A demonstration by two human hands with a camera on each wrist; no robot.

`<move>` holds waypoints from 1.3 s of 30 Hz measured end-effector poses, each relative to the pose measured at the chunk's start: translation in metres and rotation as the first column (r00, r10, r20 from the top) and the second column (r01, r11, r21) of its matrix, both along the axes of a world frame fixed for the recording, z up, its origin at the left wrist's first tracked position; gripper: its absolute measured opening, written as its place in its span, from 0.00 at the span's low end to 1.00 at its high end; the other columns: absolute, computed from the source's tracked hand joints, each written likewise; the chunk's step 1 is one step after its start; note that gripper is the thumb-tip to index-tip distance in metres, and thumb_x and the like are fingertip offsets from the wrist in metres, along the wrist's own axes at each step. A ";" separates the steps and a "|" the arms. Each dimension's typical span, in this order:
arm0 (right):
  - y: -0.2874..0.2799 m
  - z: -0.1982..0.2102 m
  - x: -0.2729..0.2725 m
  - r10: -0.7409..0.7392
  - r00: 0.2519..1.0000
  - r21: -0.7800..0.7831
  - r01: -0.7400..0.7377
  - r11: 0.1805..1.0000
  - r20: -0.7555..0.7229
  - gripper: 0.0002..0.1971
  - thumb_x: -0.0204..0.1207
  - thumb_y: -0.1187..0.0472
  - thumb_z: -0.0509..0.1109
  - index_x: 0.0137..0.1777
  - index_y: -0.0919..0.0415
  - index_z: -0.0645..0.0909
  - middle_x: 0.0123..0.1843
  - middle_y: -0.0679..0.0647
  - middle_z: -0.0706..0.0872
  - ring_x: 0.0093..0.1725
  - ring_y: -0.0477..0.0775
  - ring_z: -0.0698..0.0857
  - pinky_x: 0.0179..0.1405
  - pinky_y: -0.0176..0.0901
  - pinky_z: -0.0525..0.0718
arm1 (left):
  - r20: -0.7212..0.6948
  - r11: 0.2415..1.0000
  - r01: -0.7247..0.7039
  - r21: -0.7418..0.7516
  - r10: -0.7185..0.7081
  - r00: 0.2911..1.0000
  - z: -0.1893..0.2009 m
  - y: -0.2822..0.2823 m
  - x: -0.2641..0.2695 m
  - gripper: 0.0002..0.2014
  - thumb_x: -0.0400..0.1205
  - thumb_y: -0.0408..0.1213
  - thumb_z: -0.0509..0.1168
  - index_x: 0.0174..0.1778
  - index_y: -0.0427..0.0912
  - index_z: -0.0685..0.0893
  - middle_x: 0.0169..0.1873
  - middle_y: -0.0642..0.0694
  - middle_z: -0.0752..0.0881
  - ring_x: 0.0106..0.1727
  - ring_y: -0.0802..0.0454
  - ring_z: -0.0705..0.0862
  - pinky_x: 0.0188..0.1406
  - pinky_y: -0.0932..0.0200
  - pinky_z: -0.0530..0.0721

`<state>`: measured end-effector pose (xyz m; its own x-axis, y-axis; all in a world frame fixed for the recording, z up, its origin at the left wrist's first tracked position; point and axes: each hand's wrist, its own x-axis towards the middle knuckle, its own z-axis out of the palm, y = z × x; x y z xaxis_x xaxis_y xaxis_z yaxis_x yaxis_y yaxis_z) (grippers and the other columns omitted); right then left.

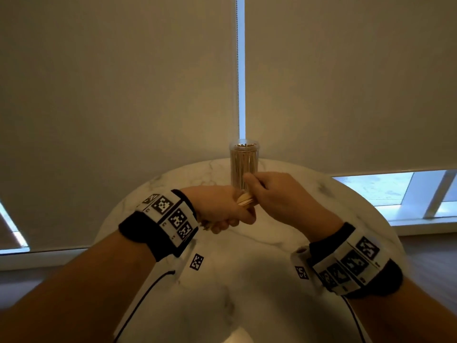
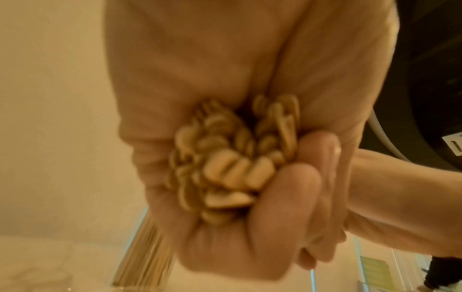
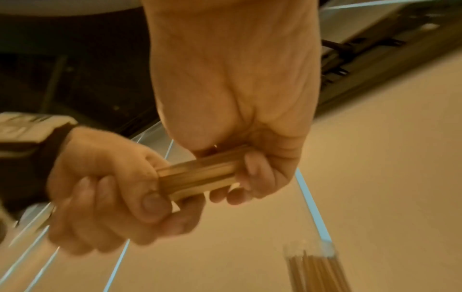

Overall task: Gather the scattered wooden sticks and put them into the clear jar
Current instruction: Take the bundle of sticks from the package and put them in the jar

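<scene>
A bundle of wooden sticks (image 1: 245, 199) is held between both hands above the round marble table (image 1: 272, 233). My left hand (image 1: 222, 211) grips one end in a fist; the blunt stick ends (image 2: 225, 160) fill the left wrist view. My right hand (image 1: 274, 191) curls its fingers round the other end of the bundle (image 3: 197, 173). The clear jar (image 1: 243, 164) stands upright just behind the hands, packed with sticks (image 3: 317, 272), its open mouth at the top. The jar's base is hidden by my right hand.
The marble table's far edge lies close behind the jar, with pale roller blinds (image 1: 123, 95) and a window strip (image 1: 376, 186) beyond. Small square markers (image 1: 197, 261) lie on the table near my wrists. A thin black cable (image 1: 148, 288) runs along my left forearm.
</scene>
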<state>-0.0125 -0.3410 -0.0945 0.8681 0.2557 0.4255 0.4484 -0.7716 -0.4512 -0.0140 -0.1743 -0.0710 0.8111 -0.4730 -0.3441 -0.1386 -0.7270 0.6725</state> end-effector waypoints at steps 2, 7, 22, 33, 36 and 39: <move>0.000 -0.002 -0.015 0.047 0.983 -0.205 -0.010 0.979 0.177 0.24 0.86 0.39 0.46 0.48 0.47 0.82 0.43 0.46 0.80 0.43 0.49 0.78 0.40 0.46 0.78 | 0.047 1.000 0.014 0.003 -0.014 0.999 0.005 0.005 -0.009 0.08 0.82 0.40 0.71 0.41 0.43 0.81 0.25 0.50 0.77 0.21 0.56 0.72 0.21 0.62 0.74; 0.005 -0.001 -0.040 0.175 0.937 -0.426 -0.032 0.904 0.301 0.21 0.84 0.39 0.49 0.50 0.50 0.78 0.42 0.45 0.80 0.39 0.48 0.77 0.38 0.47 0.81 | 0.185 0.988 0.058 0.141 -0.084 0.979 0.019 0.017 -0.021 0.11 0.77 0.42 0.73 0.32 0.42 0.82 0.22 0.49 0.80 0.22 0.53 0.76 0.27 0.59 0.76; 0.000 0.007 -0.057 -0.170 0.959 -0.391 0.250 0.886 0.227 0.10 0.78 0.49 0.65 0.42 0.54 0.81 0.32 0.52 0.76 0.33 0.58 0.75 0.29 0.44 0.68 | 0.102 0.829 -0.395 -0.397 0.467 0.878 0.019 0.021 -0.035 0.32 0.76 0.74 0.60 0.57 0.49 0.86 0.53 0.46 0.91 0.56 0.45 0.89 0.55 0.42 0.88; 0.017 0.008 -0.063 -0.283 0.925 -0.408 0.368 0.836 0.254 0.09 0.79 0.50 0.64 0.43 0.54 0.78 0.33 0.50 0.74 0.32 0.56 0.74 0.28 0.44 0.67 | -0.109 0.676 -0.421 -0.604 0.454 0.884 0.007 0.003 -0.041 0.16 0.82 0.46 0.73 0.51 0.34 0.89 0.38 0.39 0.92 0.27 0.52 0.88 0.21 0.64 0.83; 0.015 0.009 -0.062 -0.244 0.934 -0.437 0.340 0.833 0.262 0.10 0.80 0.50 0.64 0.49 0.56 0.81 0.42 0.55 0.85 0.33 0.57 0.74 0.30 0.45 0.69 | -0.069 0.678 -0.395 -0.621 0.454 0.888 0.001 0.005 -0.038 0.16 0.80 0.46 0.75 0.47 0.34 0.90 0.33 0.41 0.90 0.21 0.57 0.79 0.15 0.68 0.74; 0.011 0.011 -0.059 -0.124 0.968 -0.435 0.210 0.876 0.216 0.12 0.79 0.49 0.67 0.58 0.53 0.79 0.48 0.54 0.85 0.39 0.56 0.80 0.34 0.45 0.74 | -0.059 0.640 -0.416 -0.646 0.502 0.863 -0.006 0.008 -0.034 0.16 0.79 0.44 0.76 0.47 0.32 0.90 0.30 0.42 0.86 0.21 0.56 0.75 0.14 0.67 0.70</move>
